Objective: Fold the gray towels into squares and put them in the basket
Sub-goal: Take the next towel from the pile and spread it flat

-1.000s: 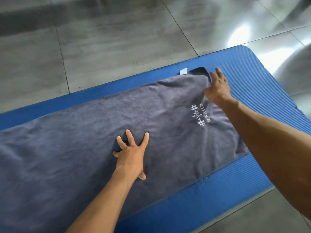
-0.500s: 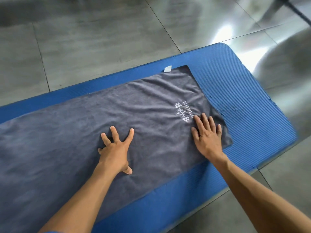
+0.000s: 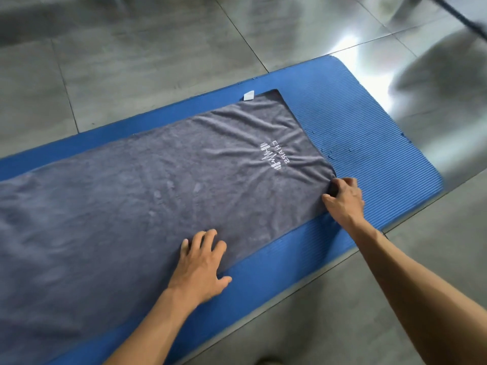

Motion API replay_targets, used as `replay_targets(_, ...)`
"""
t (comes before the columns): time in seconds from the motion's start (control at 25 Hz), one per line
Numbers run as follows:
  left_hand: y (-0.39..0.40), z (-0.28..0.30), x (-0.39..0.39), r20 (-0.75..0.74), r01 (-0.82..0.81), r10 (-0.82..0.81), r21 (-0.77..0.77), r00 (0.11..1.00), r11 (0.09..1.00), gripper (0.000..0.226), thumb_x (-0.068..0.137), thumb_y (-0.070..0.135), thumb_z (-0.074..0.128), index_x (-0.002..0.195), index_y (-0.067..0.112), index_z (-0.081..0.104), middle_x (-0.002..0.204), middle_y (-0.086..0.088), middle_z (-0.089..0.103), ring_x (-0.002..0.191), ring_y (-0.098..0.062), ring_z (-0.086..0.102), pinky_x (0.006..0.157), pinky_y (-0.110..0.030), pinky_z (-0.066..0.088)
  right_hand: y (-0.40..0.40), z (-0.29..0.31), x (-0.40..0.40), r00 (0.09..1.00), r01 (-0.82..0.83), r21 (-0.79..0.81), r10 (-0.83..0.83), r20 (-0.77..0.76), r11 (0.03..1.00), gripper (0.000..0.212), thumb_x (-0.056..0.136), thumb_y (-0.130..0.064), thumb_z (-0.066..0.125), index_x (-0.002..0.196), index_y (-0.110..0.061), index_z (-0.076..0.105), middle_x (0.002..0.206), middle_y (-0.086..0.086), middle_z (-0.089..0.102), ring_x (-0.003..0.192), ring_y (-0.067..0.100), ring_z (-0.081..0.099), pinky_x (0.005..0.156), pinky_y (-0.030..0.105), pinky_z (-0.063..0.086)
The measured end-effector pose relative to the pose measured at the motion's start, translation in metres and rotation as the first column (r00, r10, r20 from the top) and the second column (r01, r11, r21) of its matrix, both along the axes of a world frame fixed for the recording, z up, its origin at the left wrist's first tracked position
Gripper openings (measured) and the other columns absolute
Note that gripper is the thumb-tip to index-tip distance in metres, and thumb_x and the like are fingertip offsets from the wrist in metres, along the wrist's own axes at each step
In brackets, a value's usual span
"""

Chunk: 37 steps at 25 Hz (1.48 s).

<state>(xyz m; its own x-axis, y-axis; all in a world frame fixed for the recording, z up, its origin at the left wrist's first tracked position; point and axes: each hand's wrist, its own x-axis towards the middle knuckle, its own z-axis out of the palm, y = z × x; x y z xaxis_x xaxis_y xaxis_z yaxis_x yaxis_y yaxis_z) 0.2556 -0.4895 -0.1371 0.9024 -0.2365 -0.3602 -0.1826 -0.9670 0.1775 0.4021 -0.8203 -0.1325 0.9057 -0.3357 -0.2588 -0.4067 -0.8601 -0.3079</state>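
Note:
A long gray towel with a white logo lies spread flat on a blue mat; a white label sticks out at its far right corner. My right hand grips the towel's near right corner, fingers curled round the cloth. My left hand rests at the towel's near edge with its fingers bent onto the cloth and its thumb out over the mat. The towel's left end runs out of the picture. No basket is in view.
The mat lies on a glossy gray tiled floor, with its right end and near edge close to my arms. Bright glare falls on the tiles past the mat's far right corner.
My right hand slid from flat on the towel near the logo to the near right corner and took hold of it. My left hand drew back from the towel's middle to its near edge.

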Motion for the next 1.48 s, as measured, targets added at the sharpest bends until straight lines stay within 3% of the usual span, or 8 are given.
replay_targets(0.24, -0.009, 0.009, -0.019, 0.078, -0.065, 0.067, -0.022, 0.995, 0.998, 0.032, 0.051, 0.015, 0.083, 0.065, 0.014, 0.054, 0.078, -0.003, 0.053, 0.066, -0.023, 0.052, 0.056, -0.038, 0.053, -0.002, 0.002, 0.0, 0.999, 0.036, 0.108, -0.036, 0.002, 0.993, 0.029, 0.075, -0.027, 0.063, 0.101, -0.03, 0.073, 0.121, 0.007, 0.057, 0.116, 0.034, 0.051, 0.101, 0.045, 0.043)
replay_targets(0.48, -0.016, 0.006, -0.017, 0.112, -0.085, 0.089, -0.04, 0.99, 0.996, 0.03, 0.056, 0.011, 0.079, 0.062, 0.019, 0.05, 0.067, 0.005, 0.047, 0.059, -0.018, 0.048, 0.051, -0.033, 0.046, -0.012, 0.004, -0.003, 0.998, 0.008, 0.057, -0.011, 0.057, 0.998, 0.032, 0.084, -0.016, 0.06, 0.115, -0.012, 0.069, 0.122, 0.008, 0.049, 0.114, 0.031, 0.047, 0.101, 0.041, 0.041)
replay_targets(0.6, -0.031, 0.006, -0.016, 0.091, -0.091, 0.101, -0.112, 0.991, 0.99, 0.023, 0.067, 0.014, 0.073, 0.068, 0.022, 0.052, 0.073, 0.007, 0.049, 0.066, -0.016, 0.049, 0.057, -0.031, 0.047, -0.022, 0.009, -0.003, 0.998, 0.029, -0.01, -0.028, 0.059, 1.0, 0.035, 0.085, -0.016, 0.057, 0.117, -0.01, 0.067, 0.123, 0.01, 0.046, 0.112, 0.032, 0.047, 0.099, 0.045, 0.043)
replay_targets(0.76, -0.044, 0.013, -0.01, -0.026, -0.175, 0.176, -0.304, 0.984, 0.936, 0.007, 0.094, 0.024, 0.051, 0.091, 0.023, 0.057, 0.095, 0.01, 0.056, 0.089, -0.014, 0.051, 0.088, -0.03, 0.042, -0.034, 0.018, -0.004, 0.997, 0.075, -0.121, -0.077, -0.011, 0.99, 0.046, 0.082, -0.018, 0.06, 0.126, -0.009, 0.052, 0.136, 0.016, 0.037, 0.124, 0.039, 0.037, 0.103, 0.053, 0.036)
replay_targets(0.96, -0.013, 0.02, -0.017, -0.054, -0.312, 0.309, -0.285, 0.949, 0.906, 0.023, 0.097, 0.025, 0.046, 0.117, 0.022, 0.056, 0.122, 0.012, 0.046, 0.113, -0.012, 0.042, 0.093, -0.031, 0.042, 0.059, 0.005, -0.045, 0.925, -0.353, -0.099, 0.362, 0.112, 0.931, 0.045, 0.079, -0.017, 0.069, 0.123, -0.012, 0.059, 0.145, 0.019, 0.042, 0.133, 0.043, 0.036, 0.102, 0.053, 0.039)
replay_targets(1.2, 0.073, 0.014, -0.045, -0.054, -0.413, 0.421, -0.342, 0.906, 0.844, 0.028, 0.094, 0.014, 0.047, 0.118, 0.017, 0.059, 0.122, 0.005, 0.052, 0.113, -0.016, 0.046, 0.092, -0.039, 0.048, 0.234, -0.006, -0.12, 0.647, -0.761, 0.097, 0.742, 0.173, 0.641, 0.041, 0.074, -0.011, 0.07, 0.114, -0.013, 0.064, 0.131, 0.011, 0.055, 0.119, 0.038, 0.052, 0.087, 0.05, 0.051)
replay_targets(1.36, 0.148, 0.017, -0.085, 0.282, -0.651, 0.727, -0.324, 0.626, 0.687, 0.027, 0.083, 0.007, 0.056, 0.106, 0.017, 0.063, 0.106, -0.002, 0.061, 0.096, -0.028, 0.056, 0.081, -0.045, 0.051, 0.308, 0.007, -0.154, 0.428, -0.904, 0.142, 0.868, 0.252, 0.404, 0.037, 0.075, -0.019, 0.055, 0.11, -0.017, 0.064, 0.111, 0.0, 0.06, 0.092, 0.029, 0.059, 0.074, 0.042, 0.051)
replay_targets(1.48, 0.206, 0.02, -0.118, 0.294, -0.875, 0.911, -0.303, 0.29, 0.377, 0.037, 0.085, 0.003, 0.055, 0.119, 0.014, 0.059, 0.119, -0.009, 0.057, 0.104, -0.035, 0.053, 0.084, -0.047, 0.044, 0.352, 0.006, -0.17, 0.286, -0.945, 0.225, 0.932, 0.225, 0.236, 0.04, 0.082, -0.023, 0.05, 0.121, -0.022, 0.06, 0.118, -0.005, 0.058, 0.103, 0.025, 0.058, 0.089, 0.039, 0.049)
